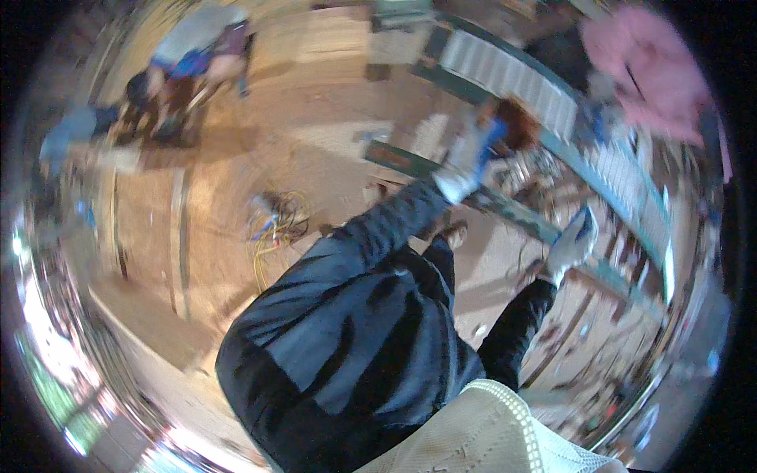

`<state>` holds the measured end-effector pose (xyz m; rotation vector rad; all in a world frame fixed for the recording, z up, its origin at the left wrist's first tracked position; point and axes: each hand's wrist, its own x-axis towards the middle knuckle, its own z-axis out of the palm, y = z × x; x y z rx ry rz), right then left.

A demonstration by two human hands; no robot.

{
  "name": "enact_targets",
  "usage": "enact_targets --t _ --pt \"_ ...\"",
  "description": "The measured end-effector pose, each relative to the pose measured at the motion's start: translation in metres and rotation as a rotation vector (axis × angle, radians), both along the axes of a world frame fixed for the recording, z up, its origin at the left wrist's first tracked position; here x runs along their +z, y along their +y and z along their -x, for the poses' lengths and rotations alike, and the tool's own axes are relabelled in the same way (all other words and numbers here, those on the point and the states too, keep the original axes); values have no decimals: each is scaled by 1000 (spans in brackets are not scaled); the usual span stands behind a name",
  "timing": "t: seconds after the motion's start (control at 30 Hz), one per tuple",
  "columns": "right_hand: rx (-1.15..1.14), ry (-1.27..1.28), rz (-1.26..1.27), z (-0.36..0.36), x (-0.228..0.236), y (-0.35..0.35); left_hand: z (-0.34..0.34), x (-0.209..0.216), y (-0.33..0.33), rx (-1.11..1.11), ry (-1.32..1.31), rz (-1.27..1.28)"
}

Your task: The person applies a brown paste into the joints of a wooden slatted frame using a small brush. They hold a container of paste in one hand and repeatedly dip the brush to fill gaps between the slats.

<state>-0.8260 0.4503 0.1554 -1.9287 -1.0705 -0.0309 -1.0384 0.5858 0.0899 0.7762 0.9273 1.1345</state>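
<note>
My left hand [471,158], in a white and blue glove, reaches forward over a green metal rail [524,217]. At its fingers is a reddish-brown lump [517,124], smeared by motion, so its kind does not show; the hand seems closed on it. Farther right, my right hand [574,241] wears a similar glove. Its fingers stretch out over the same rail, and nothing shows in them. Just beyond the rail, between my hands, lies a pile of small mixed metal-looking pieces [532,173], too blurred to name.
A green-framed conveyor with pale slats [512,71] runs across the far right. Beyond it stands a person in pink [650,75]. Another person [193,59] bends down at the far left. Tangled yellow cords [277,221] lie on the floor left of me, near wooden boards [146,229].
</note>
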Motion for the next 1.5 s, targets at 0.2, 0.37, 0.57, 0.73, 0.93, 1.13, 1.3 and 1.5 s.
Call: enact_targets --t 0.2,0.37,0.57,0.73,0.93,1.13,1.3,1.5 --pt "-119 -114 -40 -151 6 -59 25 17 11 131 -321 -21" --pt "-104 -279 33 -246 -8 -93 23 58 13 59 -376 22" --pt "21 -280 -25 -280 -2 -83 38 52 26 58 -499 30" --pt "43 -269 57 -289 -18 -74 32 59 13 174 -373 -40" --pt "-54 -315 202 -311 -40 -74 39 55 27 81 -579 106" --pt "34 -318 226 -304 -45 -80 28 52 17 -89 -647 -292" --pt "31 -382 174 -304 -49 -79 33 55 23 139 -402 -53" --pt "32 -499 324 -270 -29 -59 115 54 27 -240 -634 104"
